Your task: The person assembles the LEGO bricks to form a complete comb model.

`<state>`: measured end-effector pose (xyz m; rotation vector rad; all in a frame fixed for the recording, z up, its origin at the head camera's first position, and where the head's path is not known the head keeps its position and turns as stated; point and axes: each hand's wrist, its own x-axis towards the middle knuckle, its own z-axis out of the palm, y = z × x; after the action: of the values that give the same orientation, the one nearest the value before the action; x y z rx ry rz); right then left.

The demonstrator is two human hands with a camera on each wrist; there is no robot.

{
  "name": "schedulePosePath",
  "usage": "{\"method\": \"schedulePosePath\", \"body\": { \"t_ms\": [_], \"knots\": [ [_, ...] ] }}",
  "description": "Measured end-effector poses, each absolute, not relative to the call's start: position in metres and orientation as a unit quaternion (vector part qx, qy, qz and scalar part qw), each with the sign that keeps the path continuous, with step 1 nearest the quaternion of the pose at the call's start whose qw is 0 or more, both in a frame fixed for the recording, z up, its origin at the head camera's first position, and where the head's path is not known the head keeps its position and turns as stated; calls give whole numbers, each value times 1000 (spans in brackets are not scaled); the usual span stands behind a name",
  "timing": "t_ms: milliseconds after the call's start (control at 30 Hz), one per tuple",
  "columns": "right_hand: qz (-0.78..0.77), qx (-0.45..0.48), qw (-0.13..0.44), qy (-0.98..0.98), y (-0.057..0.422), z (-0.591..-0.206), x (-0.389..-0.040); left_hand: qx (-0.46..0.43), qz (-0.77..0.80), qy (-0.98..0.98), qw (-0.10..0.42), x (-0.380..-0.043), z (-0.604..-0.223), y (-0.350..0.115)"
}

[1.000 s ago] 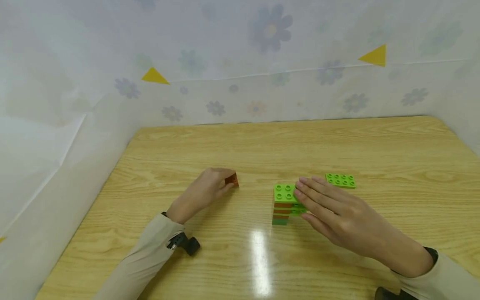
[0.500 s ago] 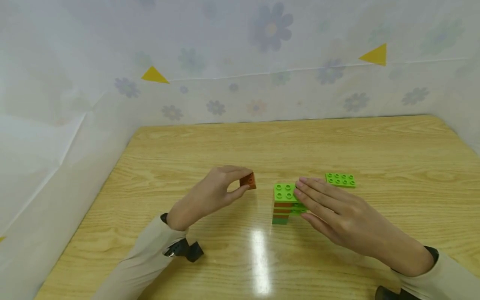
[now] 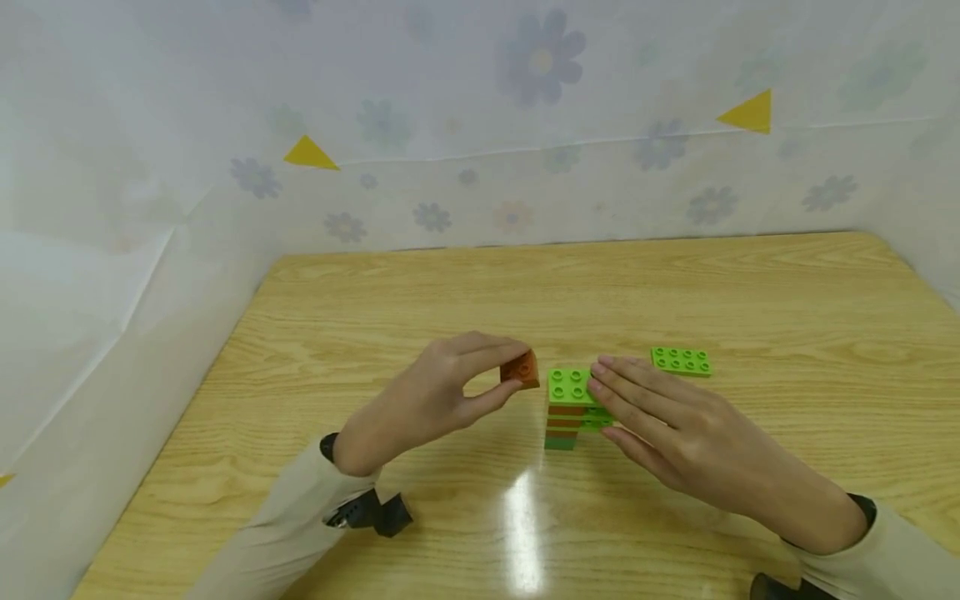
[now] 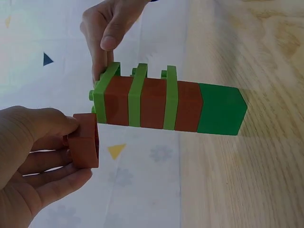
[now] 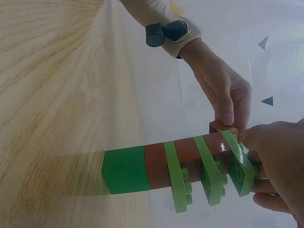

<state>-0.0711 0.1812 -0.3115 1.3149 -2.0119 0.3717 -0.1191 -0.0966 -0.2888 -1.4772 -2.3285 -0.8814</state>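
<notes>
My left hand (image 3: pixel 420 400) pinches a brown toy building brick (image 3: pixel 520 369) between thumb and fingers, just left of a brick tower. In the left wrist view the brown brick (image 4: pixel 84 140) hangs level with the tower top, hollow side facing the tower. The tower stands upright: a dark green brick (image 4: pixel 221 109) at its foot, then brown bricks (image 4: pixel 187 107) alternating with light green plates (image 4: pixel 135 102) that jut out to the right. Straight fingers of my right hand (image 3: pixel 690 433) rest on the right part of the top plate (image 3: pixel 567 386), hiding some studs.
Behind my right hand, a loose light green plate (image 3: pixel 681 361) lies studs up on the wooden table (image 3: pixel 450 292). A white flowered sheet (image 3: pixel 480 125) hangs behind the table and at its sides.
My left hand has carried the brown brick rightward across the table, raising it close to the tower. My right hand and the tower have stayed in place.
</notes>
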Motion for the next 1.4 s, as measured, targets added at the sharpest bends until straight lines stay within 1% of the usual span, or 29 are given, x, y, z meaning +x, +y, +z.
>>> {"method": "schedulePosePath", "body": {
  "t_ms": [167,567,800,900,1033,1233,1400],
  "knots": [
    [136,505,337,-783,181,-310,-70,-526,-340,-769,131,-115,-284,-91],
    [145,499,325,-790,182,-310,-68,-549,-371,-728,174,-115,-286,-75],
    [142,493,312,-799,182,-309,-66,-550,-380,-724,169,-115,-291,-70],
    [143,493,310,-800,182,-309,-66,-555,-377,-720,176,-116,-294,-68],
    [156,497,322,-791,182,-310,-68,-567,-358,-714,202,-116,-296,-65],
    [190,489,347,-777,180,-308,-70,-589,-275,-716,252,-115,-295,-62],
    [185,491,341,-780,180,-304,-69,-598,-225,-723,263,-115,-291,-59]
  ]
}}
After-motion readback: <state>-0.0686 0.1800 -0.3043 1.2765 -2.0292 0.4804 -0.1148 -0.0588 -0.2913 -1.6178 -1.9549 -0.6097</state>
